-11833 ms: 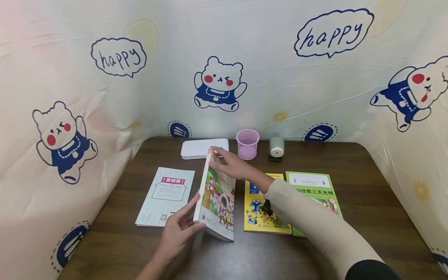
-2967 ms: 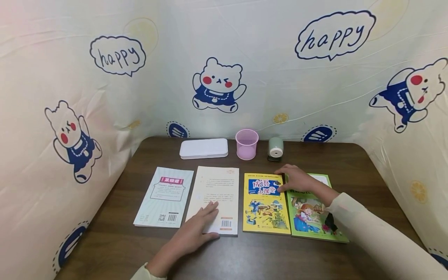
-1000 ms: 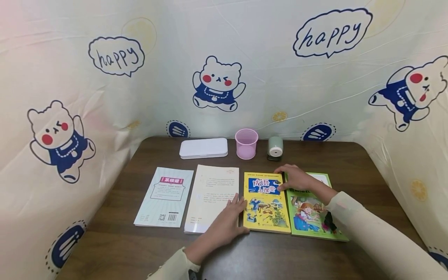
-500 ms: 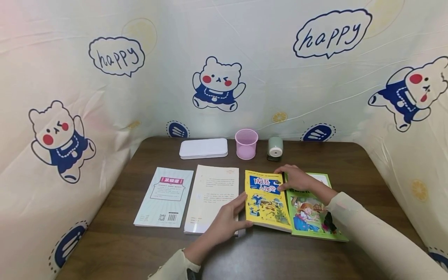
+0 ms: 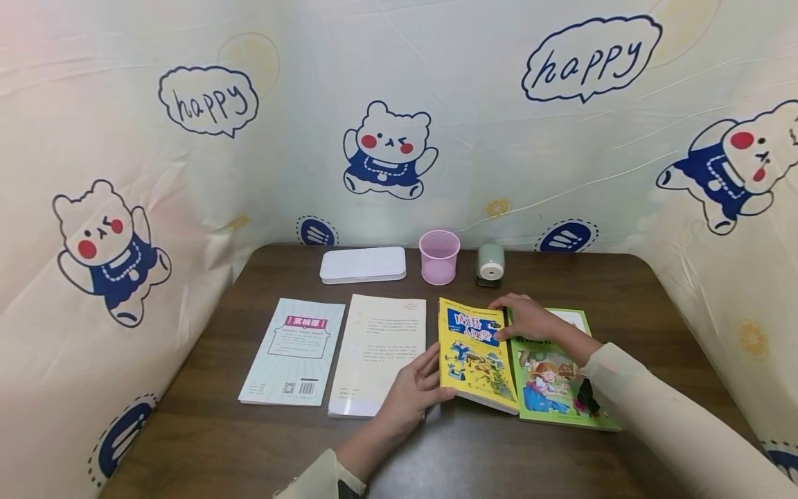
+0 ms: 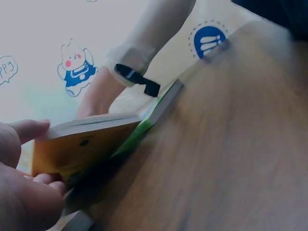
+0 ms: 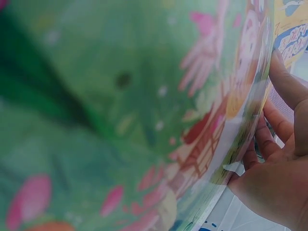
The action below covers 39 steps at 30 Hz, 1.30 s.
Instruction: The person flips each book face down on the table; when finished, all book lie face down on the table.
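A yellow paperback book (image 5: pixel 476 367) with a blue title panel is tilted, its left side raised off the table. My left hand (image 5: pixel 408 391) grips that raised edge; in the left wrist view the thumb (image 6: pixel 33 129) lies on top and the fingers (image 6: pixel 45 179) curl beneath the book. At the upper right corner, my right hand (image 5: pixel 530 322) pinches the same book, thumb on the cover and fingers at the top edge. Under the right wrist lies a green book (image 5: pixel 555 388), its title partly covered. It fills much of the right wrist view.
Left of the yellow book lie a cream book (image 5: pixel 377 346), back cover up, and a light blue book (image 5: pixel 293 353). Along the back of the brown table (image 5: pixel 212 430) stand a white case (image 5: pixel 363 265), a pink cup (image 5: pixel 439 260) and a green pencil sharpener (image 5: pixel 491 263). A printed curtain (image 5: pixel 280 159) hangs behind.
Earlier both hands handled the middle-left book, which now lies flat. The left hand has since moved right onto the yellow book and lifted its left edge. The right hand holds still lately.
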### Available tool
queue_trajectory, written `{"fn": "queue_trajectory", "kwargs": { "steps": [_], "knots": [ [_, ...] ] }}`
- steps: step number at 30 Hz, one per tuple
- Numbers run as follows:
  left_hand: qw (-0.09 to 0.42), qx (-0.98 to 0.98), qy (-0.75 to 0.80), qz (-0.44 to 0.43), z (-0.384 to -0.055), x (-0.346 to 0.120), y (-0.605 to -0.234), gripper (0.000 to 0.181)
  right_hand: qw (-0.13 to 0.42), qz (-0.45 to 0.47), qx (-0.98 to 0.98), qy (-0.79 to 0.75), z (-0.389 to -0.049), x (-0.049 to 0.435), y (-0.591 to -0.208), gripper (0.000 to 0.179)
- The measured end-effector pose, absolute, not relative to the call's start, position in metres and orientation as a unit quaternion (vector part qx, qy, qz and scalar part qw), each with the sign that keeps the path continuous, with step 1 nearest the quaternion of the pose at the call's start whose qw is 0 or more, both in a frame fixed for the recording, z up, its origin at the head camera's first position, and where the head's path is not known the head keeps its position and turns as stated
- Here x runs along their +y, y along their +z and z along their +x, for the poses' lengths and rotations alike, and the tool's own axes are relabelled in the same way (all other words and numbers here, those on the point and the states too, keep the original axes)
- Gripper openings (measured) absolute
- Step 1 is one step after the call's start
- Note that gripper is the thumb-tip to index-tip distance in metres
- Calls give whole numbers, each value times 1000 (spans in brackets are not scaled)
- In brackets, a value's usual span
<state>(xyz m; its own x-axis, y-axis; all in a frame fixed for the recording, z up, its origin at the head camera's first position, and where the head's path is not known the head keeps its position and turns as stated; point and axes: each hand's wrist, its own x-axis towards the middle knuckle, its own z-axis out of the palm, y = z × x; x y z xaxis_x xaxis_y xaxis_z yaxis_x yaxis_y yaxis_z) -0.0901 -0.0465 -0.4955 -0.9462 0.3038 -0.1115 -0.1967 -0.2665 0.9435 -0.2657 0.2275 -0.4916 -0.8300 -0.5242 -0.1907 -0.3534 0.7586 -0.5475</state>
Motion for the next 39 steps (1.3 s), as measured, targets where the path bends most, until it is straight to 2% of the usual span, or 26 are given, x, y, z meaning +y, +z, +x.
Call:
{"fn": "queue_trajectory", "kwargs": {
  "steps": [9, 24, 32, 39],
  "knots": [
    [123, 535, 834, 61, -87, -31, -496, 90, 172, -235, 922, -254, -265, 227, -487, 63],
    [108, 575, 807, 86, -86, -32, -492, 88, 180, -244, 920, -250, -268, 224, -481, 66],
    [94, 607, 783, 100, -81, -32, -485, 89, 167, -264, 918, -244, -262, 216, -478, 71],
    [76, 632, 762, 122, -76, -32, -476, 85, 157, -262, 904, -299, -253, 200, -474, 75]
  ]
}}
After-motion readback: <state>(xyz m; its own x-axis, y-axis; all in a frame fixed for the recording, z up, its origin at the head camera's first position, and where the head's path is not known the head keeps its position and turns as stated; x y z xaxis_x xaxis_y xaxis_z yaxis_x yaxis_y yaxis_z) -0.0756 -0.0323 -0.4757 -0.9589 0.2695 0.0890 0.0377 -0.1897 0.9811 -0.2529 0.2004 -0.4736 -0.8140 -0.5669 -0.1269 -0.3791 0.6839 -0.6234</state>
